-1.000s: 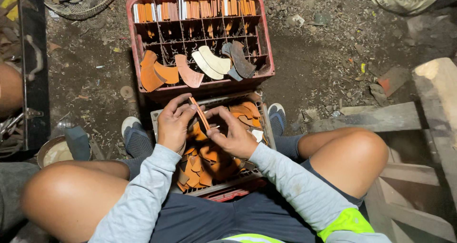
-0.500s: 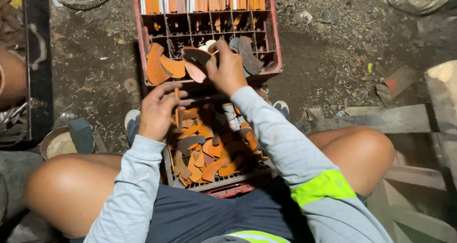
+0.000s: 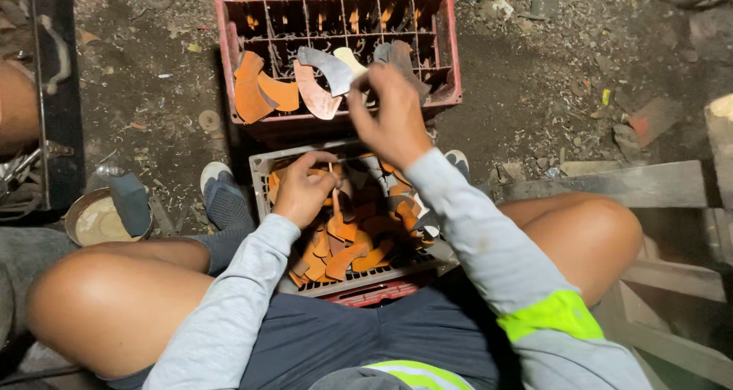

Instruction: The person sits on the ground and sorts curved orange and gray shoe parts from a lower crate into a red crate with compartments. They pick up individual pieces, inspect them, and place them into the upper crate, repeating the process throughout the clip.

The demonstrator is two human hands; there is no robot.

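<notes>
Reaching over the red crate (image 3: 450, 69), the right hand (image 3: 389, 115) is pinched on a curved grey piece (image 3: 328, 66), while a thin orange piece (image 3: 334, 195) is gripped by the left hand (image 3: 301, 191) above the grey crate (image 3: 263, 165).

Grey long sleeves with a yellow-green band, dark shorts, grey shoes.

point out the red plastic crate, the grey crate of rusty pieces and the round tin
red plastic crate (image 3: 450, 62), head view, right wall
grey plastic crate of rusty curved pieces (image 3: 263, 163), head view, top left rim
round metal tin (image 3: 92, 224), head view, pale inside
</notes>
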